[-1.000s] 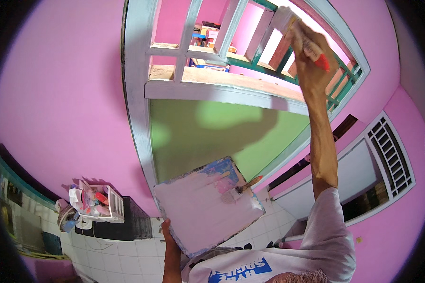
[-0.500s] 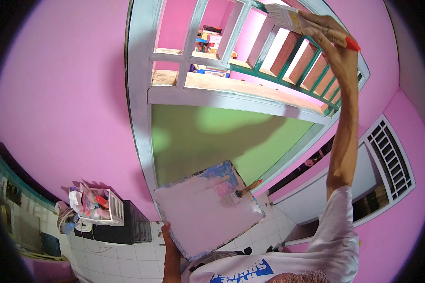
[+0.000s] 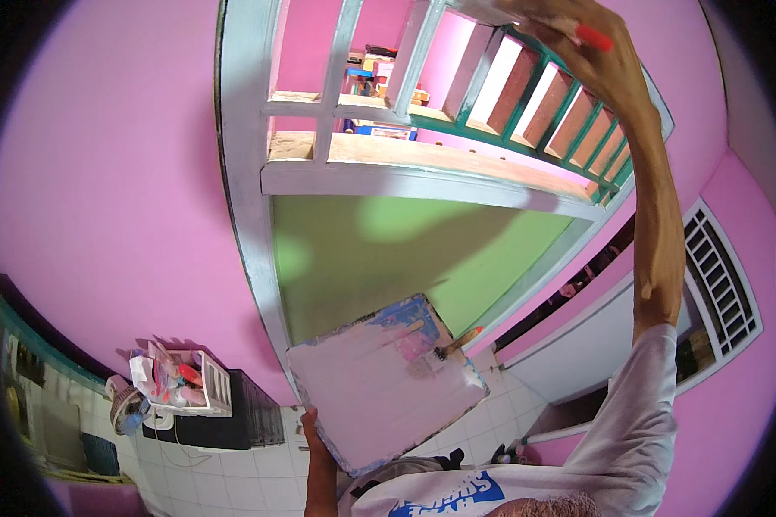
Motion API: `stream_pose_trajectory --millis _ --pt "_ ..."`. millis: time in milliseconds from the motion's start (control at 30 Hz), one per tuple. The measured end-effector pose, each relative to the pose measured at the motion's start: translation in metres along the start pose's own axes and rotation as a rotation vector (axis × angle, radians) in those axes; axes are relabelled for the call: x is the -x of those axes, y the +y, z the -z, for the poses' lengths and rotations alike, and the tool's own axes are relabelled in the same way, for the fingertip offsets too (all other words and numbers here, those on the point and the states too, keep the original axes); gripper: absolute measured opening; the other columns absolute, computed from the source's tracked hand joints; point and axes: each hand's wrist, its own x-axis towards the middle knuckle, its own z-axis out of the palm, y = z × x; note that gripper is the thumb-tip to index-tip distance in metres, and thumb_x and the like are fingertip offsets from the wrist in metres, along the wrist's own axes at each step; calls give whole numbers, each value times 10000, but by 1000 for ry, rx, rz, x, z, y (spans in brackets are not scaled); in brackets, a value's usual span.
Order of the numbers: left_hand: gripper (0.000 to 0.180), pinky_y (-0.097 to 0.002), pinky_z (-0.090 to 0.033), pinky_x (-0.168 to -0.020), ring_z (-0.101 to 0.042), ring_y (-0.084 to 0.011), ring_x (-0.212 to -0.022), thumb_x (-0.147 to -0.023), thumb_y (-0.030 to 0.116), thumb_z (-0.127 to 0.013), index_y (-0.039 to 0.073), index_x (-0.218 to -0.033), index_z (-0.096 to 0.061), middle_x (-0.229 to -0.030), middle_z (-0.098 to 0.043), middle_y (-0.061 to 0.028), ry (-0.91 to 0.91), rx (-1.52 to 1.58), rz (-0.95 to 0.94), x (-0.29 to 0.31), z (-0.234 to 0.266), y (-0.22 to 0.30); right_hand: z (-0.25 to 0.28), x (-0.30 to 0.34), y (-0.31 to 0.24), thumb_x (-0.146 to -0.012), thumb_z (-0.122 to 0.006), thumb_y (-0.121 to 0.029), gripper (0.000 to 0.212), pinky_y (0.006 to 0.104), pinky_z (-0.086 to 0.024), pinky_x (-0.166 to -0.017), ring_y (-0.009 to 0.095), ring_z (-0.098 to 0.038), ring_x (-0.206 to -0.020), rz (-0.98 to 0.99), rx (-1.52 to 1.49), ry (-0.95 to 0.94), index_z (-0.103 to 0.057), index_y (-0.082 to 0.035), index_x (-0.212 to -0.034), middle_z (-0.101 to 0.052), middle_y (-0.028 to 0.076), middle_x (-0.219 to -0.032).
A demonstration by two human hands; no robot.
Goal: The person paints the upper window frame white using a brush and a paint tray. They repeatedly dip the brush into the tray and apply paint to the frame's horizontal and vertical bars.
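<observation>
Bright and fairly even across the pink wall (image 3: 121, 198), with a soft dark band beside the pale window frame (image 3: 243, 129). Nearly burnt out to white between the green-edged slats (image 3: 526, 93), backlit from beyond. Patchy over the green panel (image 3: 440, 246): pale glows at top and left, broad soft-edged shadow across the middle. Dimmer near the teal-trimmed opening (image 3: 39, 346). Reasonably crisp on the paint-smeared board (image 3: 379, 388); slightly soft around the right hand (image 3: 608, 73) and paintbrush (image 3: 595, 37). Bowed strongly toward the rim, with corners lost in black.
</observation>
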Motion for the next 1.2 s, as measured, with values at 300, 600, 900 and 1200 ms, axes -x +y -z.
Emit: stream_pose_trajectory --millis 300,600,900,1200 --pt "692 -426 -430 -942 -515 -304 -1112 -841 531 -524 42 -1326 -460 -1239 -537 -149 -4 11 21 4 -1 10 -38 26 -25 -770 -744 -46 419 295 -599 -717 201 -679 -867 301 217 167 -694 -153 -1172 -683 42 -982" --pt "784 -465 -411 -961 -480 -321 -1162 -816 592 -536 77 -1396 -418 -1316 -490 -157 57 -36 84 18 -22 22 -50 51 -23 -728 -749 -80 492 297 -593 -733 180 -660 -896 127 402 127 -669 -204 -1198 -678 -12 -1005" --pt "750 -449 -437 -938 -512 -315 -1130 -829 589 -522 69 -1363 -441 -1276 -524 -153 63 -27 46 11 -18 15 -50 36 -15 -767 -761 -13 368 313 -587 -738 228 -674 -890 151 290 206 -706 -131 -1111 -687 54 -1015" --pt "732 -458 -437 -943 -520 -317 -1116 -842 601 -511 62 -1334 -456 -1252 -531 -153 13 -6 27 6 -12 9 -34 27 -11 -898 -700 -111 293 330 -577 -832 241 -689 -971 -439 -673 533 -656 49 -1138 -686 140 -1091"
